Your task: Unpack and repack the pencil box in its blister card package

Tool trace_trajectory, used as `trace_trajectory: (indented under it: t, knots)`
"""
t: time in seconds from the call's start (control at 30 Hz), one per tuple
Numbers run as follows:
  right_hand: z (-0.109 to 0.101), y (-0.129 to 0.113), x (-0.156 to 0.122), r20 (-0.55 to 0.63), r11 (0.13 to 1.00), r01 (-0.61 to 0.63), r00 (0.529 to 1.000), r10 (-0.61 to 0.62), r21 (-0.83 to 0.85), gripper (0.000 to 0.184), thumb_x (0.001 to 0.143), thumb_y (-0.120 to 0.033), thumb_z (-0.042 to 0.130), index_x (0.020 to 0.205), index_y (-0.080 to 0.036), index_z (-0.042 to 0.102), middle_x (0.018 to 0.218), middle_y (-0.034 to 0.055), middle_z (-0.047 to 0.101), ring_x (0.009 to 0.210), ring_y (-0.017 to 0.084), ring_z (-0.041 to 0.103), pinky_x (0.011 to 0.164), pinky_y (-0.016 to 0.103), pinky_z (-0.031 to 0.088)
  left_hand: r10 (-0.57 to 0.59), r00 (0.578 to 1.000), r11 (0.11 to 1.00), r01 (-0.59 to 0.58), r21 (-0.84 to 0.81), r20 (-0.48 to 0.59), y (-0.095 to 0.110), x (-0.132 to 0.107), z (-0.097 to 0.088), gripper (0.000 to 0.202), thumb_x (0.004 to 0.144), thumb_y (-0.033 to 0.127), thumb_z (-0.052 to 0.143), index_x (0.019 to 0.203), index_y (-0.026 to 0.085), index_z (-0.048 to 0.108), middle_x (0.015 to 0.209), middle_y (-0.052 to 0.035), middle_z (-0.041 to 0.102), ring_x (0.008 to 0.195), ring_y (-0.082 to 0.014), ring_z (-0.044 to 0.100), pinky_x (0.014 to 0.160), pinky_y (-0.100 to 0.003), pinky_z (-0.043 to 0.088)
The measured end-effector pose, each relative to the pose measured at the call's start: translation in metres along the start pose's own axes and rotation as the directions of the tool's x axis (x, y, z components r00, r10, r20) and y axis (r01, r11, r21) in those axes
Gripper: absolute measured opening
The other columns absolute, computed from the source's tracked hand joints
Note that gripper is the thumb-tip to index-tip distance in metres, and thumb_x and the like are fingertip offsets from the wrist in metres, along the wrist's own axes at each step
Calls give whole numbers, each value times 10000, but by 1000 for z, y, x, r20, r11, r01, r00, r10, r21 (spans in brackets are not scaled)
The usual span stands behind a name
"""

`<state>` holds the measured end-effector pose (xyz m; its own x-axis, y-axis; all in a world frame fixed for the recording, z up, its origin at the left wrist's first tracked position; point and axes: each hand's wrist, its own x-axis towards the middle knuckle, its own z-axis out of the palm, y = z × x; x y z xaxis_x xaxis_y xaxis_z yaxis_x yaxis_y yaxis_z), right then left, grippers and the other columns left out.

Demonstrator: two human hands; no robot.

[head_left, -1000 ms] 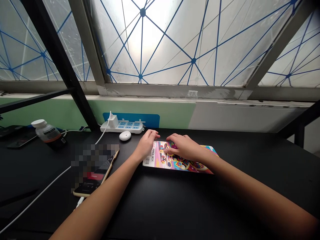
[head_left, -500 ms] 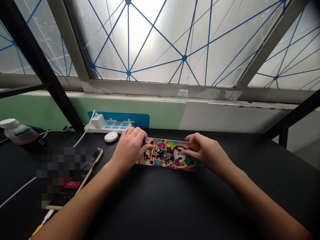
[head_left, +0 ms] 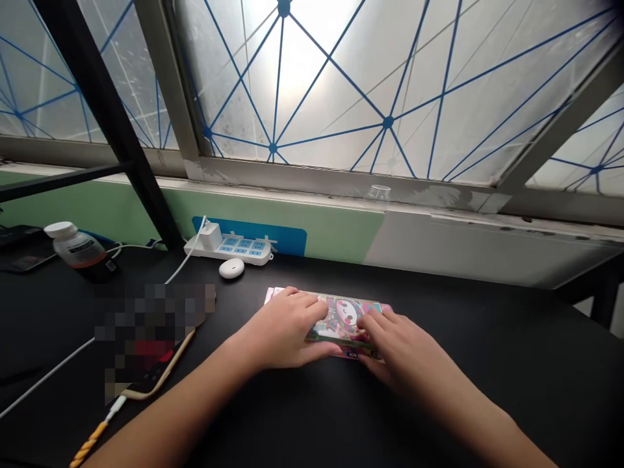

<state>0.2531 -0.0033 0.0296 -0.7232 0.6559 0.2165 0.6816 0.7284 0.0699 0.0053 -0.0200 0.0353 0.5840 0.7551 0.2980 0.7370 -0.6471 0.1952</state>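
Note:
A colourful cartoon-printed pencil box (head_left: 344, 311) lies flat on the black desk (head_left: 312, 403), in front of me. My left hand (head_left: 285, 328) covers its left part, fingers over the lid and thumb along the near edge. My right hand (head_left: 397, 344) grips the right part, fingers curled on top and thumb at the front side. Both hands hold the box between them. A pale pink edge of the box shows at its far left.
A white power strip (head_left: 229, 246) with a plugged charger and a small white oval case (head_left: 231, 268) sit by the wall. A phone (head_left: 146, 354) on a cable lies to the left, a white-capped bottle (head_left: 78, 250) farther left. A black frame post (head_left: 104, 117) rises at left.
The pencil box went from flat with its back up, to tilted on edge, to lying face up nearer me. Both hands moved in and closed around it.

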Motion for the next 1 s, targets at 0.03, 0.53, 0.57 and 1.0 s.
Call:
trace_trajectory:
  t: [0.03,0.53,0.57,1.0]
  knots:
    - [2,-1,1,4,999,-10,1000,9,52,142,853,-245,605,984,-259,551,922,73,652,812,281,619,737,430,504,-16,1000,1000,16,-16,-2,-2,0,4,372,889,576,621,971,214,601,989,-73,682,972,-268,641,876,-395,460]
    - [23,62,9,273,813,-327,937,216,482,599,867,-639,578,1319,-247,546,1345,127,585,1241,336,526,1020,477,440,-138,989,990,136,30,54,-15,-2,26,723,822,543,688,1431,268,412,1387,-133,546,1266,-350,496,1116,-586,278]
    - [21,61,9,276,804,-337,935,224,489,608,842,-649,605,1294,-246,561,1329,126,594,1224,338,536,1002,467,450,-129,990,991,128,25,54,-16,-2,26,728,819,536,693,1434,268,410,1382,-131,549,1262,-347,498,1118,-587,276]
    - [1,46,9,39,838,-244,965,259,489,729,601,-590,848,1151,-229,533,1159,94,593,1043,289,588,864,405,497,-22,996,979,40,200,-89,-4,1,16,887,794,556,741,1521,233,349,1400,-159,530,1265,-362,476,1118,-583,246]
